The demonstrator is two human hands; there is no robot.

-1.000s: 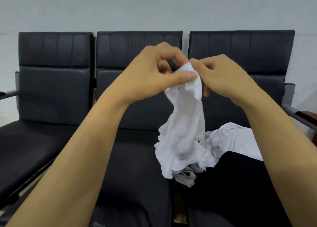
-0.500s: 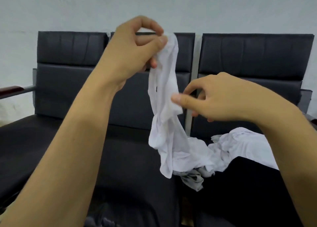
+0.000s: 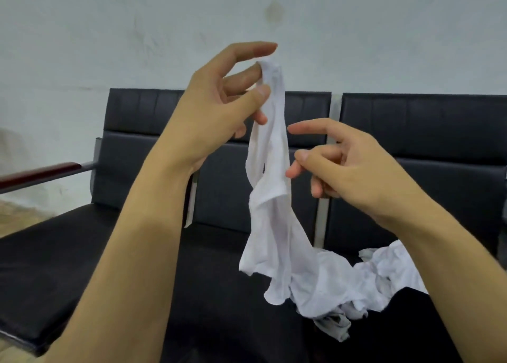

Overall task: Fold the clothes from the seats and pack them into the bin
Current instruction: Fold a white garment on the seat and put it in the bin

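Right hand (image 3: 354,167) fingers loosely spread, holding nothing, just beside the cloth at its 3 o'clock, left hand (image 3: 219,107) pinching the top of a white garment (image 3: 271,198) perhaps between thumb and middle finger, its tail trailing onto the black seats (image 3: 236,294) at 5 o'clock, pale wall (image 3: 137,33) behind.

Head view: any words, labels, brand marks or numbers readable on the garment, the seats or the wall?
None can be read.
White garment, pinched by the left hand: plain, no tag or print showing.
Seats: plain black, no marks.
Wall: only stains, no sign.
Right hand holds nothing.
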